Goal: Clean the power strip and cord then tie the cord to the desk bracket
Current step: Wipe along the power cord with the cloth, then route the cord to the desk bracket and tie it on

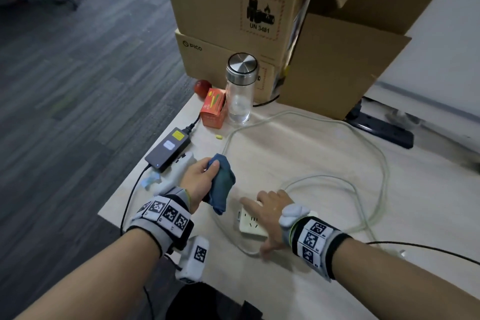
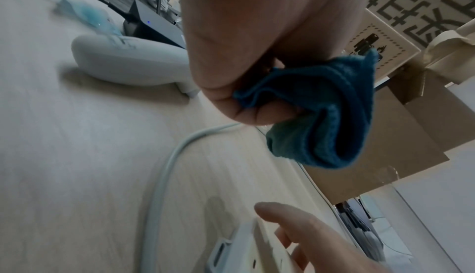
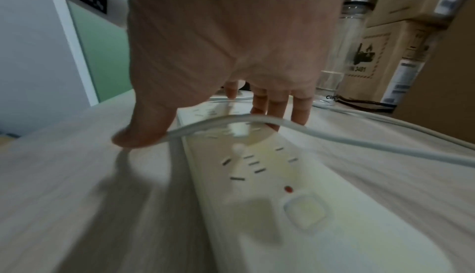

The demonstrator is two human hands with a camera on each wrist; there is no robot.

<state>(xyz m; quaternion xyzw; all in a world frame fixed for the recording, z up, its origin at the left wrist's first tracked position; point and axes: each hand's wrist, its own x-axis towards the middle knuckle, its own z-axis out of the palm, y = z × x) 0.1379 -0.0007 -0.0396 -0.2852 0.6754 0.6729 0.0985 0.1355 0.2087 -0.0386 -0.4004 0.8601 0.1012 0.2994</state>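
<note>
My right hand (image 1: 270,209) lies nearest me, fingers straight and spread over the white power strip (image 1: 251,225), which lies flat on the tabletop (image 1: 324,153); that grip is wide, closing on nothing. In the right wrist view the thumb (image 3: 144,133) touches the tabletop beside the strip, with the cord (image 3: 334,135) passing across the strip under my fingers. The strip's red light (image 3: 288,189) and switch (image 3: 306,209) sit at the end nearest that camera.

Just left of it and raised off the tabletop, my left hand (image 1: 198,180) has its grip curled round a bunched blue cloth (image 1: 220,184), which hangs from the fist.

The pale cord (image 1: 374,163) loops in wide curves over the tabletop beyond and to the right of both hands. Farther left lies a dark power adapter (image 1: 168,148) near the tabletop's edge. Behind stand an orange carton (image 1: 213,109) and a clear bottle with a metal cap (image 1: 241,86), and behind them stacked cardboard boxes (image 1: 233,8).
</note>
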